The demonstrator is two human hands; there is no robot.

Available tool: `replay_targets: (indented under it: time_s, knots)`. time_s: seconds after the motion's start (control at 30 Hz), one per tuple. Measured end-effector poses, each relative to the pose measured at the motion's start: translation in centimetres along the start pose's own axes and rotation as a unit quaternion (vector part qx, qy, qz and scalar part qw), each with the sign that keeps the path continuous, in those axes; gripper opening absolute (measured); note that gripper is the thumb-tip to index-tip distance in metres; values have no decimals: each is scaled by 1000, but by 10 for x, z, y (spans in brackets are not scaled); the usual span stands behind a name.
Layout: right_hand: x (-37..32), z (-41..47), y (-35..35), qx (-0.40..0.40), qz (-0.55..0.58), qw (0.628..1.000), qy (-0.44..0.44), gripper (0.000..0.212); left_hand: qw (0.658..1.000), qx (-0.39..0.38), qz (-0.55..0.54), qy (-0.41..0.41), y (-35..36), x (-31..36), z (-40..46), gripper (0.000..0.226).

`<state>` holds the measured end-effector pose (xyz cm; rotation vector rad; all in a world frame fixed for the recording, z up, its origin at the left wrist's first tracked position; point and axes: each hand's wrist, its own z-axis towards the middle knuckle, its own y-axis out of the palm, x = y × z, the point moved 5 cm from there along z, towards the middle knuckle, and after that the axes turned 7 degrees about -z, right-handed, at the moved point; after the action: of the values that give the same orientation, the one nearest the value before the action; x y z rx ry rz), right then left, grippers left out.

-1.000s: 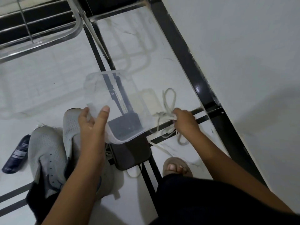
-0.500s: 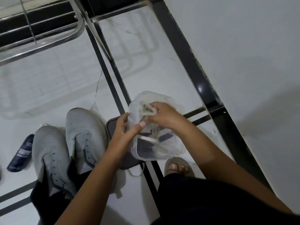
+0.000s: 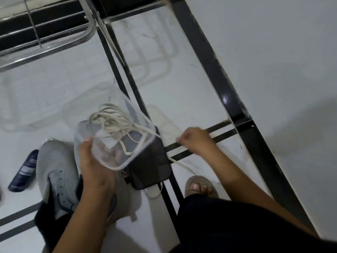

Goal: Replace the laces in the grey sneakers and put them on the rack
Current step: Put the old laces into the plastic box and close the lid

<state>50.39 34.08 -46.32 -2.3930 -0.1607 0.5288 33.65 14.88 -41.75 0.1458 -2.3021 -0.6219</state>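
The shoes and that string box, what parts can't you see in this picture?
Head view only:
- Second grey sneaker: mostly hidden behind the clear container and left hand.
- Near sneaker: heel covered by the left forearm.
- Laces: tangled, so their number is unclear.
- Right hand: motion-blurred; the lace end it pinches is hard to see.
- Dark bottle: label too small to read.

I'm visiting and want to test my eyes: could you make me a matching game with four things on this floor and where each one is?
Things:
1. white laces
2. clear tub
3. grey sneaker
4. dark blue bottle

Places:
A. lying on the floor at far left
B. piled in the tub
C. held in the left hand
D. between the bottle and the left arm

Pairs: 1-B, 2-C, 3-D, 4-A
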Motion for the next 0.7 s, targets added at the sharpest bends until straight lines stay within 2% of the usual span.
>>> replay_targets:
  time_s: [0.07, 0.13, 0.2, 0.3, 0.37, 0.43, 0.57, 0.63, 0.7]
  knots:
    - [-11, -6, 38, -18, -5, 1000, -11, 45, 998, -2, -57, 6, 0, 9, -2, 55]
    - [-25, -10, 56, 38, -35, 998, -22, 48, 996, 15, -91, -16, -1, 12, -1, 61]
    - [-35, -10, 64, 83, -74, 993, -39, 41, 992, 11, -116, -41, 2, 10, -4, 58]
    - [-39, -1, 68, 59, -54, 996, -24, 29, 994, -14, -100, -52, 11, 9, -8, 61]
    - [-39, 6, 68, 10, 13, 1000, -10, 26, 997, -29, -53, -43, 16, 8, -9, 72]
    - [-40, 4, 55, 11, 90, 995, -30, 19, 998, -35, -35, -31, 18, 8, -9, 81]
    - [-14, -9, -2, 158, 170, 969, -86, 20, 997, -61, -41, -26, 15, 12, -3, 72]
    - [16, -10, -31, 208, 253, 944, -45, 23, 996, -86, -28, -24, 13, 15, 2, 65]
    - [47, -8, -53, 231, 389, 891, 19, 24, 992, -119, -1, -32, 16, 14, 3, 65]
